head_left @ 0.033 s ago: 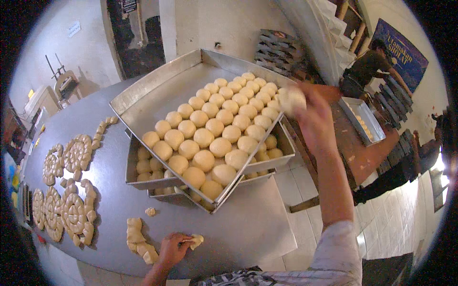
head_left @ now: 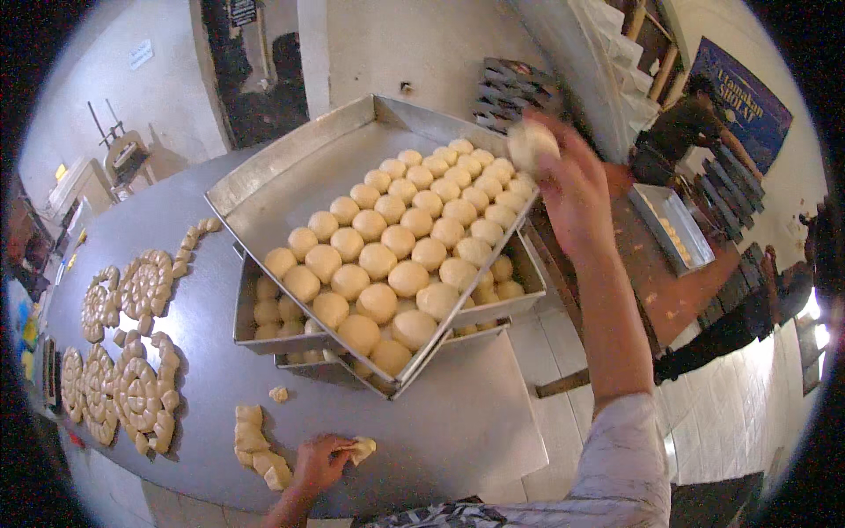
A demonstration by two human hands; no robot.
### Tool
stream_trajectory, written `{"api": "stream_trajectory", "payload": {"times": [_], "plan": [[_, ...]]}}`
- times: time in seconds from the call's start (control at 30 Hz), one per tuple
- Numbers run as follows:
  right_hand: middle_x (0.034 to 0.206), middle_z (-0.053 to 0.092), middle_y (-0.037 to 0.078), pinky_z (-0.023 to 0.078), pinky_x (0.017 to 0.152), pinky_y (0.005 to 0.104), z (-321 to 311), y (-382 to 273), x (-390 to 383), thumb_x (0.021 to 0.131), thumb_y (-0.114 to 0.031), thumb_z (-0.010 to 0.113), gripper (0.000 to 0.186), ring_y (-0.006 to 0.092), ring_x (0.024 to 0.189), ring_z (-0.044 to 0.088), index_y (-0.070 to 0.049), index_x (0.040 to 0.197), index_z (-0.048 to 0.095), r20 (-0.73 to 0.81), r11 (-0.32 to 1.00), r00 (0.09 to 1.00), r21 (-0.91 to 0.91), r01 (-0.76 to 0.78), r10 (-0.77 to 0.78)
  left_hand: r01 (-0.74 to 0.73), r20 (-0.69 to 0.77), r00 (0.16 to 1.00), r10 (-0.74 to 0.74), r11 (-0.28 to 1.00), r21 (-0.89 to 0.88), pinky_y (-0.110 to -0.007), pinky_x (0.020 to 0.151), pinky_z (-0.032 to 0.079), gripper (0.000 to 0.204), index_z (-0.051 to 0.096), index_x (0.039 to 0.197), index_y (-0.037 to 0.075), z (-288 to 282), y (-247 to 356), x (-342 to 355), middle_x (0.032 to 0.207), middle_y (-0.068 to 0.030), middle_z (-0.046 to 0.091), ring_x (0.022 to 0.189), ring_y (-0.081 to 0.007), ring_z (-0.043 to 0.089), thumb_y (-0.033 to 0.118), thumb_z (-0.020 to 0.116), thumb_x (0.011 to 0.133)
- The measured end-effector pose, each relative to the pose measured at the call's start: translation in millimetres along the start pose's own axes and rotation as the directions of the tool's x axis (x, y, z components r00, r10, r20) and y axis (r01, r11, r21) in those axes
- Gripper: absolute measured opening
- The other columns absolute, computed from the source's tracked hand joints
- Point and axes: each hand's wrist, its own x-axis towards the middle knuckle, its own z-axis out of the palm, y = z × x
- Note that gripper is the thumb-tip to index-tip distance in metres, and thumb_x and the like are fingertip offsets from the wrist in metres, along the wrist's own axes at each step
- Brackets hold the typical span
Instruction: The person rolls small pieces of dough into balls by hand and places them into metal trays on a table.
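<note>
Cream-coloured dough balls [head_left: 407,275] line the metal baking tray [head_left: 308,163] mid-frame; toward upper right, the right hand [head_left: 574,183] grips a blurred dough round [head_left: 531,146]; at lower centre, the left hand [head_left: 320,463] pinches a dough scrap [head_left: 363,450].

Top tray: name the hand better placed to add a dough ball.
Likely the right hand: it holds a dough ball near the top tray; the left hand pinches a dough piece by the table.
</note>
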Motion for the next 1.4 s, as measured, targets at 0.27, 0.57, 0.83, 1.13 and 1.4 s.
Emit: {"api": "stream_trajectory", "payload": {"times": [0.27, 0.57, 0.83, 1.13, 1.4], "plan": [[0.092, 0.065, 0.011, 0.047, 0.078, 0.0359, 18, 109, 152, 0.079, -0.021, 0.063, 0.032, 0.0243, 0.088, 0.061, -0.003, 0.106, 0.059, 0.041, 0.294, 0.949, -0.946, 0.138, -0.314, -0.1, -0.175, 0.979, 0.105, 0.994, 0.034, -0.041, 0.075, 0.049, 0.022, 0.067, 0.097, 0.013, 13, 12, -4, 0.093, -0.0082, 0.066, 0.08, -0.0308, 0.061, 0.024, 0.064, 0.078], [0.1, 0.06, 0.011, 0.044, 0.085, 0.0373, 76, -49, -78, 0.084, -0.017, 0.059, 0.026, 0.026, 0.092, 0.058, -0.003, 0.106, 0.058, 0.677, 0.872, 0.724, -0.268, 0.41, -0.133, -0.063, -0.374, 0.927, 0.0, 0.986, -0.156, -0.035, 0.066, 0.051, 0.018, 0.065, 0.094, 0.004, -48, 77, -21, 0.082, -0.0119, 0.065, 0.071, -0.0275, 0.064, 0.01, 0.066, 0.077], [0.129, 0.045, 0.018, 0.04, 0.094, 0.0406, 107, 17, -304, 0.088, -0.025, 0.053, 0.059, 0.0375, 0.113, 0.047, -0.006, 0.138, 0.028, 0.658, 0.882, 0.613, -0.448, -0.149, 0.437, -0.393, -0.075, 0.919, 0.386, 0.908, -0.143, -0.039, 0.066, 0.049, 0.014, 0.063, 0.09, 0.005, -30, 79, -18, 0.081, -0.0138, 0.063, 0.072, -0.0319, 0.061, 0.006, 0.062, 0.076], [0.106, 0.06, 0.011, 0.045, 0.082, 0.0328, 63, 6, -372, 0.087, -0.017, 0.053, 0.026, 0.0265, 0.095, 0.058, -0.004, 0.108, 0.061, -0.048, 0.44, 0.687, -0.735, -0.516, 0.725, 0.204, -0.045, 0.977, -0.206, 0.978, -0.05, -0.034, 0.06, 0.046, 0.012, 0.065, 0.08, 0.006, -72, -28, -15, 0.074, -0.0115, 0.059, 0.067, -0.0241, 0.059, 0.018, 0.064, 0.08], [0.116, 0.05, 0.019, 0.025, 0.1, 0.0469, 93, 103, -360, 0.083, -0.021, 0.054, 0.041, 0.036, 0.114, 0.041, -0.004, 0.12, 0.046, 0.096, 0.041, 0.96, -0.995, 0.089, 0.261, -0.023, -0.313, 0.949, 0.034, 0.999, 0.037, -0.042, 0.075, 0.046, 0.016, 0.066, 0.09, 0.007, -60, -120, 78, 0.095, -0.0183, 0.058, 0.086, -0.0335, 0.057, 0.02, 0.063, 0.08]]}}
